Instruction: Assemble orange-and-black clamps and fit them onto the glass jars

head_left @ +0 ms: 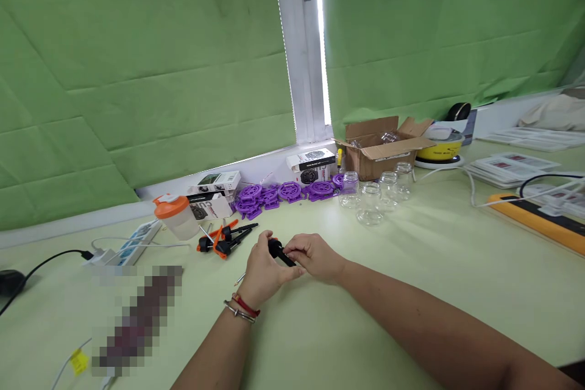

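Note:
My left hand [267, 271] is closed round a small black part [284, 255] with a bit of orange at its top, just above the table. Thumb and fingers hold it from both sides. Against the right side of this part, my right hand [313, 256] is pinched; whatever lies between those fingertips is hidden. A thin pointed rod [240, 279] shows partly behind my left wrist. Several black and orange clamp-like pieces [226, 237] lie together to the left of my hands.
Purple plastic wheel-shaped parts [290, 192] and printed boxes [219, 195] line the back. Clear jars [369, 204] stand before an open cardboard box [379, 158]. At left are an orange-lidded cup [176, 216] and a power strip [139, 242]; at right, an orange-black bar [539, 219].

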{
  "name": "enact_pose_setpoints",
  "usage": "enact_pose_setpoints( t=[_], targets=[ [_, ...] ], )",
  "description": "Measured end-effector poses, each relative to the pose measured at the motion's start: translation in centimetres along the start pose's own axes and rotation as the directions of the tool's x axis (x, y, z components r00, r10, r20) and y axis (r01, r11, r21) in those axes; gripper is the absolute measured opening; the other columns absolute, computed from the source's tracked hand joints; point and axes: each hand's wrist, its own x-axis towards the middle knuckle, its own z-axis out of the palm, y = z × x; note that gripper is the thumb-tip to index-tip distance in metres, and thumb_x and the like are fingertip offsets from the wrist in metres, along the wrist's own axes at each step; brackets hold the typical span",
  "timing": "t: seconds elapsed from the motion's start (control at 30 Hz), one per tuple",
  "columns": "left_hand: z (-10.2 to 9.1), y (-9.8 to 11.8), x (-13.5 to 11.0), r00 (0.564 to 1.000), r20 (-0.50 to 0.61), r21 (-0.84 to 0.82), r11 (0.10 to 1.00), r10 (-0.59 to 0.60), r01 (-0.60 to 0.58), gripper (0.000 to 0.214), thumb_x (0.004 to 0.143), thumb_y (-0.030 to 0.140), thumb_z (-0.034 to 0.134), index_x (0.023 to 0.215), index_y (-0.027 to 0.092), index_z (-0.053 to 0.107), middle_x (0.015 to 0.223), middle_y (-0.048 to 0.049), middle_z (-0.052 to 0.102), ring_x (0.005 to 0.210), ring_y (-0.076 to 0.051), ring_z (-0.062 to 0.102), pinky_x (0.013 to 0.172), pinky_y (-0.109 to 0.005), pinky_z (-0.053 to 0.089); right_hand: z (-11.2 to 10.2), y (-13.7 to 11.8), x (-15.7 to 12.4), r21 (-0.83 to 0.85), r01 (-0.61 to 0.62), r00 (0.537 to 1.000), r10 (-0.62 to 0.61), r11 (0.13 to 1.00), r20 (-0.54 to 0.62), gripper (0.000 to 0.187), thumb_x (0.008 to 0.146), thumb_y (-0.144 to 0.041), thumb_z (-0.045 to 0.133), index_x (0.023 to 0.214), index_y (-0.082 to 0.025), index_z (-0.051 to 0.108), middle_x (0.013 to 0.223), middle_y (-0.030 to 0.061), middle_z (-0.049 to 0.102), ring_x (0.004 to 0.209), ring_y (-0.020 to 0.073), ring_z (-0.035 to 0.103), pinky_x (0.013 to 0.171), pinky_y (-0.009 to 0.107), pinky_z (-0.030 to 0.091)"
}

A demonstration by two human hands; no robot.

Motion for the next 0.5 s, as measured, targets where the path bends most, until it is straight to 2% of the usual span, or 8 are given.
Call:
enact_pose_setpoints(
  t=[0.17, 0.37, 0.5],
  targets=[
    [-0.23, 0.11, -0.05, 1.0, 0.022, -0.021, 1.0, 0.001, -0.001, 0.097, 0.041, 0.05, 0.078, 0.12, 0.013, 0.036, 0.113, -0.0141, 0.053, 0.11, -0.03, 0.05, 0.091, -0.042, 0.04, -0.19, 0.26, 0.02, -0.115, 0.092, 0.996, -0.089, 0.989, 0.028, 0.023, 0.08, -0.009, 0.049, 0.089, -0.018, 0.068, 0.08, 0.0035, 0.065, 0.068, 0.0114, 0.059, 0.067, 0.023, 0.048],
    [-0.3, -0.28, -0.01, 0.998, 0.055, -0.06, 0.998, 0.017, -0.013, 0.093, 0.043, 0.047, 0.078, 0.12, 0.014, 0.037, 0.116, -0.0146, 0.052, 0.109, -0.029, 0.05, 0.09, -0.041, 0.041, -0.56, 0.58, 0.1, -0.256, 0.253, 0.967, -0.234, 0.933, 0.104, 0.022, 0.083, -0.013, 0.048, 0.093, -0.015, 0.068, 0.088, 0.0073, 0.065, 0.077, 0.0131, 0.061, 0.073, 0.024, 0.049],
    [-0.39, -0.63, 0.15, 0.996, 0.072, -0.084, 0.996, 0.045, -0.039, 0.093, 0.043, 0.047, 0.078, 0.119, 0.014, 0.038, 0.115, -0.0145, 0.054, 0.108, -0.028, 0.052, 0.09, -0.041, 0.041, -0.76, 0.66, 0.1, -0.302, 0.293, 0.956, -0.268, 0.907, 0.121, 0.023, 0.088, -0.019, 0.045, 0.094, -0.017, 0.067, 0.091, 0.0069, 0.064, 0.076, 0.0118, 0.06, 0.072, 0.023, 0.048]
  ],
)
